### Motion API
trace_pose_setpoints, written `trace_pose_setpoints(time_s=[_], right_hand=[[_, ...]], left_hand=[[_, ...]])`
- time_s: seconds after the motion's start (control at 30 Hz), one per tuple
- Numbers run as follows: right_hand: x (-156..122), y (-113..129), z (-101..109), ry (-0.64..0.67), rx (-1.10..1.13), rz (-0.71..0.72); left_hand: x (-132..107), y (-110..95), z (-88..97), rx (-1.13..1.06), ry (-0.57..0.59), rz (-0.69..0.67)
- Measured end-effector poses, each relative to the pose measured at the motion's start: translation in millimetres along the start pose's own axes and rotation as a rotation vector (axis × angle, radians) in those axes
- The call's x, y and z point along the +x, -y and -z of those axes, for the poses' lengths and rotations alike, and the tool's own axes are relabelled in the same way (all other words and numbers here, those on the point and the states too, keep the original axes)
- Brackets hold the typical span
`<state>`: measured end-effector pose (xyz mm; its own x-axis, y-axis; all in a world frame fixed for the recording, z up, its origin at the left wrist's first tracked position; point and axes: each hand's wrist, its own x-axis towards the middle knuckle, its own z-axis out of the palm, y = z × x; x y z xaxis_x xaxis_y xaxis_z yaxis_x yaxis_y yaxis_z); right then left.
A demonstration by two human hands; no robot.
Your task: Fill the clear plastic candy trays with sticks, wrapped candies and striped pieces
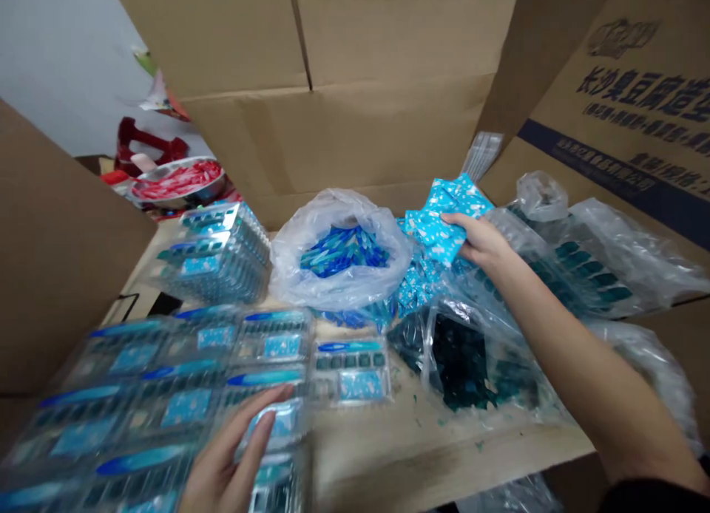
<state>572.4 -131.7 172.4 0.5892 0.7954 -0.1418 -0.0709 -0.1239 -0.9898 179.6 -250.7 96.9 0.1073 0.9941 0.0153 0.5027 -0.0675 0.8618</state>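
Note:
My right hand (pixel 481 239) reaches to the back right, thumb and fingers closed on several flat light-blue packets (pixel 438 232) with a white pattern. More such packets (pixel 416 287) lie in a pile just below it. My left hand (pixel 236 454) is at the front left, fingers stretched out and thumb apart, over the clear plastic trays (pixel 183 407). Each filled tray shows a blue stick-like piece, a row of dark green squares and a light-blue packet. One single tray (pixel 352 372) lies right of the others. Whether my left fingertips touch a tray, I cannot tell.
A white plastic bag (pixel 288 265) of blue sticks stands mid-table. Left of it are stacked trays (pixel 216 254); right, a clear bag of dark green pieces (pixel 458 358) and bagged green items (pixel 588 269). Cardboard (pixel 344 143) walls the back. A metal bowl (pixel 180 191) holds red-pink pieces.

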Motion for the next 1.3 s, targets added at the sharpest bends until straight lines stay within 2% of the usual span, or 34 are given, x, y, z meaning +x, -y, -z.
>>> trace_pose_setpoints(time_s=[0.1,0.17,0.23,0.33,0.4,0.5,0.57,0.63,0.73,0.83,0.93,1.07,1.2,1.3], right_hand=[[-86.1,-29.0,1.1,0.072,0.039,-0.108],[-142.7,-55.7,2.4,0.116,0.056,-0.185],[-192.2,-86.1,5.9,0.107,0.075,-0.255],[-245.6,-133.1,16.0,0.089,0.029,-0.411],[-265.3,-158.4,24.0,0.037,-0.001,-0.499],[-273.9,-176.1,33.0,-0.020,0.052,-0.571],[-271.3,-175.5,34.8,0.000,0.124,-0.588],[-267.6,-170.9,32.7,0.032,0.156,-0.600],[-265.5,-166.6,26.0,0.054,0.139,-0.617],[-266.9,-168.6,23.7,0.088,0.142,-0.630],[-268.8,-172.4,28.6,0.069,0.144,-0.647],[-270.1,-167.3,30.7,0.022,0.089,-0.585],[-268.2,-151.9,18.9,0.186,0.214,-0.517],[-266.2,-153.6,16.8,0.322,0.109,-0.522]], left_hand=[[-3.9,-26.1,-26.4,-0.157,0.129,-0.050],[-6.3,-37.0,-43.2,-0.354,0.161,-0.033],[-11.8,-40.1,-55.3,-0.456,0.262,0.039],[-28.7,-33.0,-60.8,-0.418,0.479,0.236],[-40.2,-24.1,-57.5,-0.359,0.552,0.338],[-41.4,-9.6,-49.5,-0.261,0.482,0.346],[-28.1,-0.7,-48.2,-0.191,0.371,0.282],[-8.6,7.1,-52.5,-0.131,0.308,0.193],[16.8,16.2,-64.7,0.008,0.310,0.062],[27.7,20.9,-71.7,0.198,0.304,-0.032],[29.4,18.4,-66.3,0.235,0.349,-0.075],[24.8,1.9,-47.0,0.137,0.457,-0.092],[8.9,-15.6,-33.1,0.171,0.616,-0.178],[-0.2,-16.9,-32.1,0.149,0.727,-0.205]])
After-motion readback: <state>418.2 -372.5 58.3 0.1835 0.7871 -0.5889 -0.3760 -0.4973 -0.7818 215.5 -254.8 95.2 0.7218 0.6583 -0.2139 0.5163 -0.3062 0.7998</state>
